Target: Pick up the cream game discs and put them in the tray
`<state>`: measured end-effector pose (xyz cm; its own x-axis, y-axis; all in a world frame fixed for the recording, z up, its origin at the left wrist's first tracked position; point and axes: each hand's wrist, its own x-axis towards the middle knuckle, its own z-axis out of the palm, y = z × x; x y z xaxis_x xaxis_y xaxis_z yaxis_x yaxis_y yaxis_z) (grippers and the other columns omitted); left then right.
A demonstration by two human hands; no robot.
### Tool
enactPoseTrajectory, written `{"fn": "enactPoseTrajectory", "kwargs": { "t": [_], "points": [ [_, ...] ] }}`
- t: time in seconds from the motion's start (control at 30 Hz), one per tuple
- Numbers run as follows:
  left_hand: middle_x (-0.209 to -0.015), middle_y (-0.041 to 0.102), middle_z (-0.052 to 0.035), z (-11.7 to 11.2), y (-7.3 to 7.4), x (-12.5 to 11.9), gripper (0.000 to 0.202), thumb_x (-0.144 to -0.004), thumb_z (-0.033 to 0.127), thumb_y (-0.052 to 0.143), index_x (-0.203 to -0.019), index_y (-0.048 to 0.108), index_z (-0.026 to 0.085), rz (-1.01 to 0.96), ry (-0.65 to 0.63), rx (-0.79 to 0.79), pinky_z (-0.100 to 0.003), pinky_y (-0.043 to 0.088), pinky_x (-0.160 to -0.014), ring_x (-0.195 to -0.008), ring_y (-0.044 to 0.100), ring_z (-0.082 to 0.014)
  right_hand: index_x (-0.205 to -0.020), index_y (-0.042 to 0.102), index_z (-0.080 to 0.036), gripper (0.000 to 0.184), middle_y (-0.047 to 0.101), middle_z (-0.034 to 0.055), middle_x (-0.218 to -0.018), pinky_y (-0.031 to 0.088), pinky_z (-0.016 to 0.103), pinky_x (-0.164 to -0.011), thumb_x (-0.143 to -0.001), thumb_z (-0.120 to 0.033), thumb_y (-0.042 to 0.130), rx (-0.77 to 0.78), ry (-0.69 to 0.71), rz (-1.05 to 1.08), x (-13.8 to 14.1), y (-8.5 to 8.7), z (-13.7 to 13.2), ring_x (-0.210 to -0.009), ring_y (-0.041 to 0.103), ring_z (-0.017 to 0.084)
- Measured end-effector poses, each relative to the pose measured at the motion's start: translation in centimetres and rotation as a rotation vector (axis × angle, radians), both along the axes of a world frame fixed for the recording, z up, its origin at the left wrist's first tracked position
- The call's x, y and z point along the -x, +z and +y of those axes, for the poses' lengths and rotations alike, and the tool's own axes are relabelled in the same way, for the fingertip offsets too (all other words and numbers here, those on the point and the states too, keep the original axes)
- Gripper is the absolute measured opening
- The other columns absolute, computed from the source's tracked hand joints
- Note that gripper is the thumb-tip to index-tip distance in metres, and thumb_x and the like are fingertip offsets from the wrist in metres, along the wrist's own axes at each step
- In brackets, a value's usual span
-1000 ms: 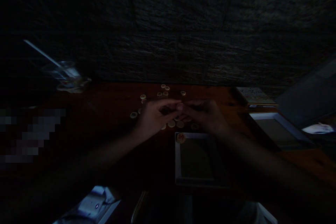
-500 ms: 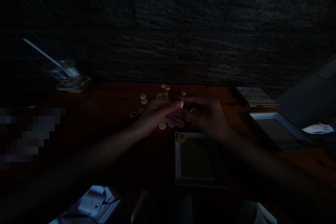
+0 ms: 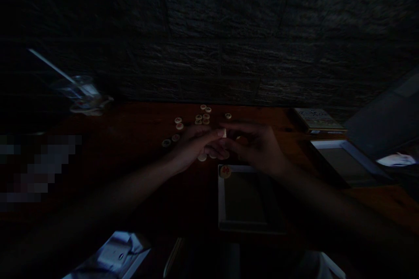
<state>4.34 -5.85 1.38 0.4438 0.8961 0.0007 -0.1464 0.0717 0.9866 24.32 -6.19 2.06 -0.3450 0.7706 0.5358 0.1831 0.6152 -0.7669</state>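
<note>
Low over the wooden table, my two hands meet at the fingertips around a pale round xiangqi piece [image 3: 224, 133], seen edge-on. My left hand [image 3: 195, 143] is closed with its thumb pressed against the piece. The thumb and forefinger of my right hand [image 3: 253, 141] close on it from the other side. Several xiangqi pieces [image 3: 202, 157] lie under and just in front of my hands, partly hidden. One piece with a red character [image 3: 225, 171] rests in the back left corner of an open box tray [image 3: 221, 200] below my hands.
More pieces [image 3: 206, 116] lie beyond my hands toward the stone wall [image 3: 222, 52]. At right are a closed, printed box [image 3: 319, 120] and a second shallow tray [image 3: 347, 161]. A cup with a straw [image 3: 85, 91] stands at left. The scene is very dark.
The held piece has shifted slightly down and left and shows more of its edge. My right fingertips have moved in closer to it. The loose pieces stay put.
</note>
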Motion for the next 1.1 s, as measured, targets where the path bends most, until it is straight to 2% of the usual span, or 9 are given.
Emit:
{"fn": "enactPoseTrajectory", "kwargs": {
  "t": [0.17, 0.33, 0.5, 0.7, 0.9, 1.1],
  "points": [
    [-0.079, 0.079, -0.0109, -0.05, 0.01, -0.05, 0.036, -0.089, 0.047, 0.075, -0.092, 0.074, 0.011, 0.001, -0.027, -0.002, -0.029, 0.061, -0.067, -0.071, 0.076, -0.0198, -0.120, 0.079, -0.024, 0.036, 0.076, 0.0049, -0.095, 0.057, 0.030, -0.075, -0.084, -0.030, 0.084, -0.032, -0.015, -0.038, 0.01, 0.07, -0.09, -0.084, 0.070, 0.018],
    [-0.078, 0.079, -0.0116, -0.09, 0.14, 0.01, 0.035, -0.088, 0.045, 0.077, -0.089, 0.076, 0.011, 0.015, -0.032, -0.008, -0.027, 0.061, -0.067, -0.071, 0.076, -0.0192, -0.120, 0.079, -0.025, 0.035, 0.078, 0.0067, -0.104, 0.057, 0.032, -0.080, -0.086, -0.033, 0.082, -0.048, 0.006, -0.049, -0.18, 0.21, -0.12, -0.091, 0.073, 0.020],
    [-0.079, 0.079, -0.0123, -0.09, 0.03, -0.05, 0.037, -0.089, 0.048, 0.075, -0.089, 0.076, 0.010, -0.035, -0.058, 0.030, -0.032, 0.063, -0.069, -0.073, 0.076, -0.0212, -0.120, 0.079, -0.025, 0.034, 0.078, 0.0048, -0.094, 0.056, 0.031, -0.076, -0.087, -0.033, 0.080, -0.091, -0.005, -0.072, -0.33, 0.45, -0.28, -0.082, 0.071, 0.019],
    [-0.078, 0.078, -0.0107, -0.02, 0.06, 0.00, 0.033, -0.087, 0.044, 0.079, -0.088, 0.077, 0.011, -0.018, -0.052, 0.020, -0.028, 0.061, -0.067, -0.069, 0.075, -0.0186, -0.122, 0.079, -0.026, 0.035, 0.080, 0.0041, -0.096, 0.057, 0.031, -0.077, -0.088, -0.034, 0.079, -0.056, -0.051, -0.119, -0.37, 0.36, -0.34, -0.083, 0.073, 0.020],
    [-0.079, 0.078, -0.0127, -0.06, -0.23, -0.10, 0.038, -0.088, 0.048, 0.076, -0.089, 0.077, 0.010, -0.045, -0.069, 0.040, -0.030, 0.062, -0.067, -0.072, 0.075, -0.0205, -0.122, 0.078, -0.026, 0.035, 0.081, 0.0043, -0.099, 0.057, 0.030, -0.077, -0.088, -0.031, 0.079, -0.149, -0.038, -0.121, -0.52, 0.29, -0.37, -0.083, 0.073, 0.018],
    [-0.078, 0.078, -0.0115, -0.16, -0.04, -0.09, 0.034, -0.088, 0.045, 0.077, -0.090, 0.077, 0.011, -0.007, -0.032, 0.002, -0.028, 0.060, -0.065, -0.069, 0.074, -0.0187, -0.123, 0.078, -0.026, 0.036, 0.082, 0.0051, -0.104, 0.059, 0.032, -0.080, -0.089, -0.036, 0.077, -0.042, -0.058, -0.146, -0.48, 0.51, -0.54, -0.089, 0.077, 0.022]
  ]
}}
